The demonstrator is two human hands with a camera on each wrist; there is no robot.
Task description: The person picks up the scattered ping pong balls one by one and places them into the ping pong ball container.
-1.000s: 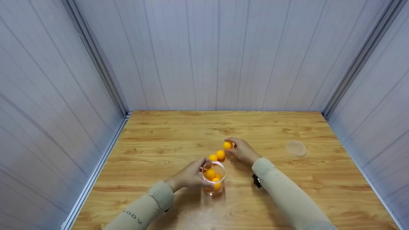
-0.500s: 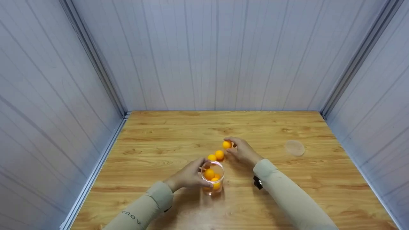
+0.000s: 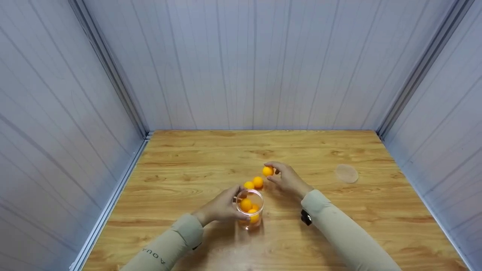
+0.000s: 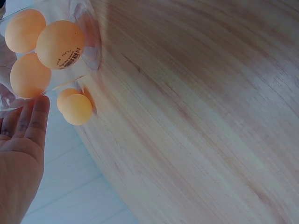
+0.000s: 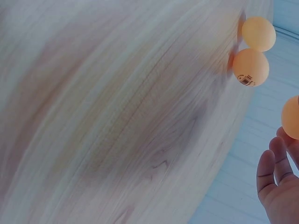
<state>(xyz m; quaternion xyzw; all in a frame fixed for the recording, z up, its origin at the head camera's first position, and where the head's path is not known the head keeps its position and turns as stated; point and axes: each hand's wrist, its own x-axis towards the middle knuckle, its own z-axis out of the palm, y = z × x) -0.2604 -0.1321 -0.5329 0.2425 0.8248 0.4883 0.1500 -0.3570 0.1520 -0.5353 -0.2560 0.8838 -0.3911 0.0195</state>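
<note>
In the head view my left hand [image 3: 224, 206] grips a clear plastic cup [image 3: 257, 223] from its left side, thumb at the near side and fingers at the far side. Several orange ping-pong balls lie inside; the left wrist view shows one printed ball [image 4: 60, 45] through the wall. My right hand [image 3: 289, 180] pinches another orange ping-pong ball [image 3: 268, 171] between thumb and fingertips, beyond the cup to the right. Two loose ping-pong balls sit side by side on the table just behind the cup, the right one [image 3: 258, 182] nearer my right hand and the left one [image 3: 249, 185] partly hidden.
A round translucent lid [image 3: 347, 173] lies flat on the wooden table [image 3: 196, 158], to the right of my right hand. Pale panelled walls [image 3: 241, 67] enclose the table at the back and on both sides.
Both hands hold the same things in nearly the same places. The whole head view has shifted slightly, with the cup, balls and lid a little further left in it.
</note>
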